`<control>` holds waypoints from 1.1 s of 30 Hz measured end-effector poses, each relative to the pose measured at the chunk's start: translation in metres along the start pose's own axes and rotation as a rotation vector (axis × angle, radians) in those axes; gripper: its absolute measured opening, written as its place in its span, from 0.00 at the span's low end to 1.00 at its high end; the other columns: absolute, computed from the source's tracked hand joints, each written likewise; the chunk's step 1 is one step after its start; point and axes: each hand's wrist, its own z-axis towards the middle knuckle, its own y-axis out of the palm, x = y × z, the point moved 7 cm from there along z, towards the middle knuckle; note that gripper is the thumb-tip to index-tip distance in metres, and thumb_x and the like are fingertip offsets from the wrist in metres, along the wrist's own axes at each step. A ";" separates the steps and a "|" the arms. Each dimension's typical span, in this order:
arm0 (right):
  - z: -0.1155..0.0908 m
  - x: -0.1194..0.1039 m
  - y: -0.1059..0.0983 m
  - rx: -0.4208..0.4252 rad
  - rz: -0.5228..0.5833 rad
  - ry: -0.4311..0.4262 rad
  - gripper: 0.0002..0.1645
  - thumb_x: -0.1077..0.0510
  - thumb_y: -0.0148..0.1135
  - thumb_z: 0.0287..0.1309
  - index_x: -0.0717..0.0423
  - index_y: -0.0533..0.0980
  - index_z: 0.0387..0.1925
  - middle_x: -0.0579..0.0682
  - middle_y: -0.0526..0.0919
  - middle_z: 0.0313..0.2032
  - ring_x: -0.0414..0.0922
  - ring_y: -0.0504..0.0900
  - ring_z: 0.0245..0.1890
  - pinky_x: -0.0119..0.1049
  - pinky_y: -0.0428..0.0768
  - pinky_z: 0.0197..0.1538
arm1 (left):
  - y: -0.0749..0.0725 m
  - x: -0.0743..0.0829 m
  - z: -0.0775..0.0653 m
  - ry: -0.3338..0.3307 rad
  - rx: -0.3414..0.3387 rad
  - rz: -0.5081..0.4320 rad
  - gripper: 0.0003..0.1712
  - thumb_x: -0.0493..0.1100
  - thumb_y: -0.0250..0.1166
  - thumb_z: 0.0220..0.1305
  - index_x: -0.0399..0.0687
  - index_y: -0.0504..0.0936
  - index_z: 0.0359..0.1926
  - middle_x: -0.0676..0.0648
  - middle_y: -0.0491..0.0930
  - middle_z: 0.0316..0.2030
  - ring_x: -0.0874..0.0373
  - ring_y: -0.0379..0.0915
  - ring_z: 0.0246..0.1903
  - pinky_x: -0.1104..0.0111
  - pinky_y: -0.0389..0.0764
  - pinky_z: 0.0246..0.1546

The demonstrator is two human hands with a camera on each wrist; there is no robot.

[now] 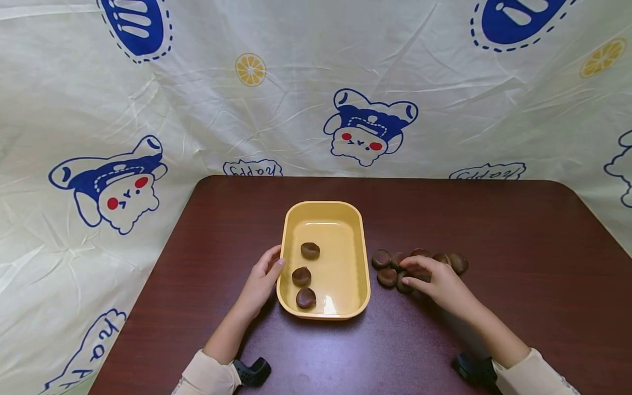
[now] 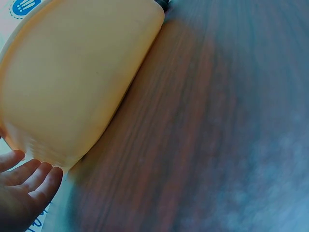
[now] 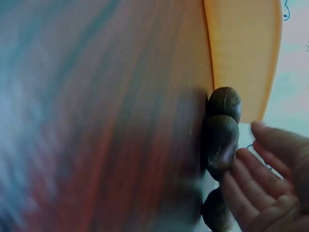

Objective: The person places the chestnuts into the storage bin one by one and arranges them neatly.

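A yellow tray (image 1: 340,263) stands mid-table with three chestnuts inside: one chestnut (image 1: 310,250) above, another (image 1: 301,276) below it, a third (image 1: 306,298) near the front. My left hand (image 1: 259,282) rests against the tray's left side, fingertips on the outer wall (image 2: 72,96) in the left wrist view. To the tray's right lies a cluster of several chestnuts (image 1: 387,277). My right hand (image 1: 441,285) reaches over this cluster with thumb and fingers apart. In the right wrist view its fingertips are right at a chestnut (image 3: 221,142); the hand partly hides the cluster.
The dark brown table (image 1: 237,214) has rounded far corners. Behind it hangs a pale printed cloth (image 1: 286,120). Dark devices are strapped at both wrists, one at the left wrist (image 1: 253,372) and one at the right wrist (image 1: 474,368).
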 end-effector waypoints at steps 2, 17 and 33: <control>-0.001 0.003 0.003 -0.028 -0.009 0.018 0.18 0.64 0.65 0.48 0.59 0.75 0.43 0.50 0.78 0.41 0.49 0.78 0.41 0.40 0.78 0.39 | 0.000 0.001 0.000 0.002 -0.001 0.001 0.25 0.41 0.50 0.68 0.33 0.60 0.62 0.33 0.64 0.57 0.44 0.61 0.56 0.55 0.62 0.56; -0.003 0.005 0.006 -0.107 -0.009 0.112 0.19 0.56 0.65 0.49 0.61 0.76 0.43 0.53 0.78 0.41 0.48 0.79 0.37 0.33 0.77 0.33 | 0.000 -0.001 0.000 -0.002 0.004 -0.004 0.24 0.39 0.49 0.68 0.32 0.60 0.62 0.33 0.64 0.57 0.44 0.60 0.57 0.55 0.62 0.56; 0.012 -0.013 -0.017 0.092 0.018 0.075 0.14 0.63 0.65 0.49 0.61 0.76 0.39 0.51 0.78 0.37 0.45 0.77 0.36 0.34 0.78 0.37 | 0.001 -0.001 0.001 -0.008 -0.009 -0.005 0.25 0.39 0.49 0.68 0.33 0.59 0.62 0.33 0.62 0.58 0.44 0.59 0.57 0.55 0.62 0.56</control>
